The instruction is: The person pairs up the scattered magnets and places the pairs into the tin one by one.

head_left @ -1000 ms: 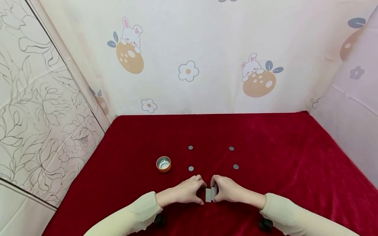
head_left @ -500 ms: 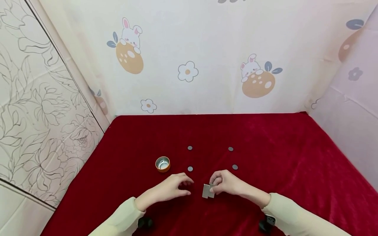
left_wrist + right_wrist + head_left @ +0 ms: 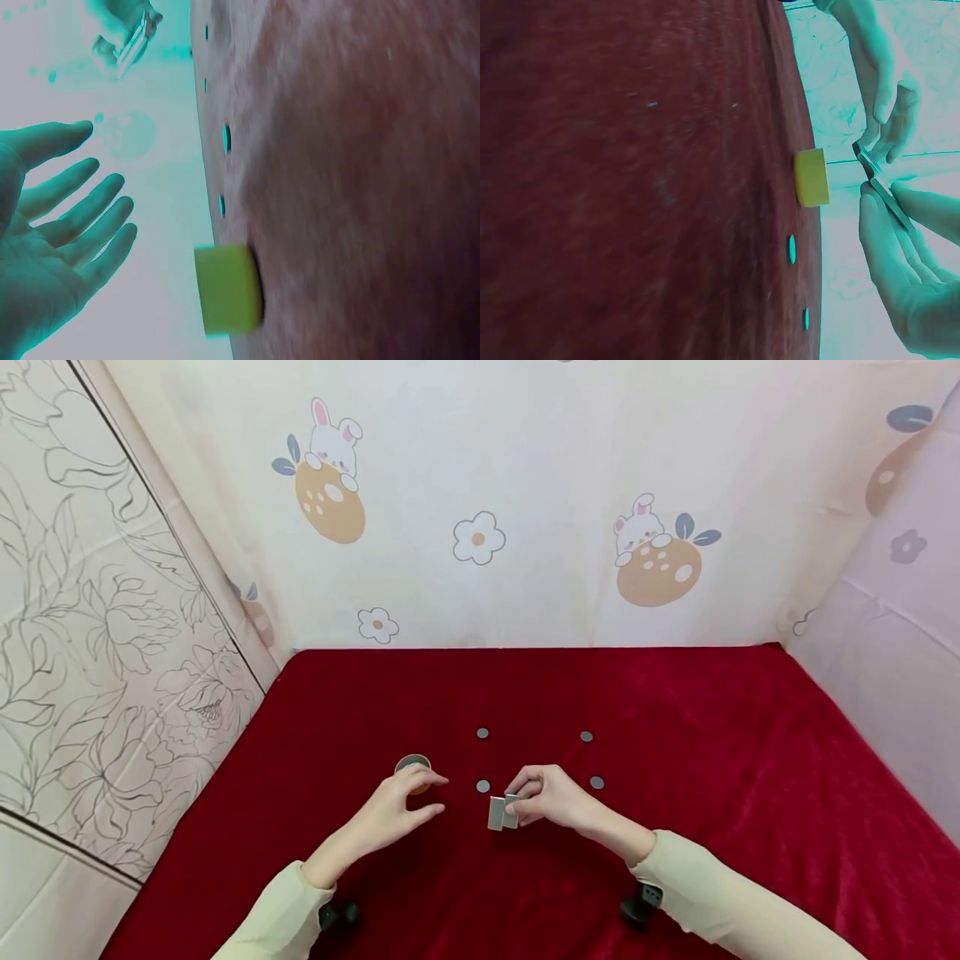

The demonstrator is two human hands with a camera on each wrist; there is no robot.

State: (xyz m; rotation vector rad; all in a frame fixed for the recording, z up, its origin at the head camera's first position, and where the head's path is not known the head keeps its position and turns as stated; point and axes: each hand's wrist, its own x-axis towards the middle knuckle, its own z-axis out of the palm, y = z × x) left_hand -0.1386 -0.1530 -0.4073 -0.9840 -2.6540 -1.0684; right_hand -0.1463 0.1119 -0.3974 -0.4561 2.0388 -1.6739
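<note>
Two flat grey rectangular pieces, overlapping and offset, are pinched by my right hand above the red cloth. In the right wrist view, the thumb and fingers grip one end of the thin pieces; the other end sticks out toward the left hand. My left hand holds nothing, its fingers loosely spread. It passes in front of a small orange bowl with a silvery inside, covering part of it. The left wrist view shows that hand raised, apart from the bowl.
Several small grey discs lie spaced out on the red cloth, among them a near-left disc, a far-left disc and a near-right disc. A patterned curtain hangs behind; a floral panel stands left.
My left hand has drawn away leftward from the grey pieces to beside the bowl. The right hand has lifted the pieces and carried them left and forward.
</note>
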